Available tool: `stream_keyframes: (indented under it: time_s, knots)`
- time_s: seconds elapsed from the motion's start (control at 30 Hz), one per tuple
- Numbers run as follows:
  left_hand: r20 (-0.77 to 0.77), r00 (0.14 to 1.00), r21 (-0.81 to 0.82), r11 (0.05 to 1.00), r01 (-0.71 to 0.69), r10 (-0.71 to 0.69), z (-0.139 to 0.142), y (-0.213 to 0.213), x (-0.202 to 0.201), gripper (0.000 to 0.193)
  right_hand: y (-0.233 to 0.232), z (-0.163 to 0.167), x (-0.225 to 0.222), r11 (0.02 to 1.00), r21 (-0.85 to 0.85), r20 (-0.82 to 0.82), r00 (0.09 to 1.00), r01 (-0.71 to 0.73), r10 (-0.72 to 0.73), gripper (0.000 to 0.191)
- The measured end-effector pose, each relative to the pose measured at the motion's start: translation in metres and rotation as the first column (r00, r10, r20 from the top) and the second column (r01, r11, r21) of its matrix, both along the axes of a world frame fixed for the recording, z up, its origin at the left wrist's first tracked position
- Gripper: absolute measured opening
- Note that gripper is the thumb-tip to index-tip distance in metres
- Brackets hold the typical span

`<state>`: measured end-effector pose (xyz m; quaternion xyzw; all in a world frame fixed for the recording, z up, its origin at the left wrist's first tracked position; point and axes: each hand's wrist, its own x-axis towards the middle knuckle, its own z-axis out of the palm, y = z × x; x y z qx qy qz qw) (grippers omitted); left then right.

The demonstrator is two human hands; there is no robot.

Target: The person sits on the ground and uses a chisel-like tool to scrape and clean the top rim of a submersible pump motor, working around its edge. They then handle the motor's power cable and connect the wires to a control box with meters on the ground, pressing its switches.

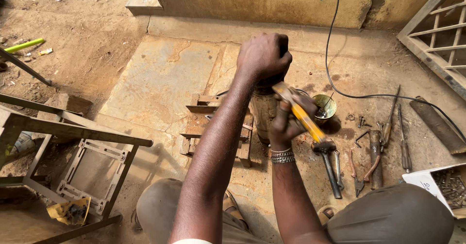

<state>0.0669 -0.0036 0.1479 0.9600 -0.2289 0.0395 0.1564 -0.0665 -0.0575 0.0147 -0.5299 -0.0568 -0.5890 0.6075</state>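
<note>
A dusty concrete floor [160,84] beside a worn yellow wall carries scattered tools. The left hand [263,55] is closed down over the top of a dull upright metal cylinder [262,109], which stands just beside a small wooden frame [213,127]. The right hand [287,122] is wrapped around the yellow handle of a dark-headed hammer [305,120], its head hanging low. To strike well, I judge the left hand should pin the cylinder steady and upright, fingers clear of the blow. Pliers [357,173] and screwdrivers [403,137] lie nearby.

We see bright, warm daylight on the stone floor [160,84]. Soft shadows lie under the metal frame [92,156]. The picture is sharp, and its edges bend a little.
</note>
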Motion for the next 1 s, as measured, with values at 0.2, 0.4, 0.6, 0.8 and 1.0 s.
stream_keyframes:
  time_s: [0.2,0.4,0.6,0.8,1.0]
  knots:
    - [0.02,1.0,-0.015,1.0,-0.004,0.004,0.003,0.0,0.0,0.03,0.003,-0.01,0.002,0.998,0.002,0.032,0.998,0.059,-0.059,0.025]
    - [0.058,0.998,-0.011,1.0,-0.024,0.024,0.003,0.001,-0.006,0.032,0.008,-0.008,0.003,0.997,0.074,0.136,0.99,-0.031,0.02,0.029]
    - [0.005,1.0,-0.046,0.999,-0.021,0.021,0.003,0.005,-0.013,0.03,0.006,-0.01,-0.001,0.996,0.081,0.041,0.998,-0.048,0.045,0.026]
    - [-0.016,1.0,-0.082,0.997,-0.013,0.012,0.005,0.01,-0.013,0.031,0.009,-0.008,0.0,1.0,-0.002,-0.078,0.997,-0.011,0.011,0.024]
    - [0.018,1.0,-0.072,0.997,-0.02,0.022,0.005,0.011,-0.013,0.029,0.003,0.003,-0.008,0.994,0.111,0.136,0.99,0.024,-0.039,0.032]
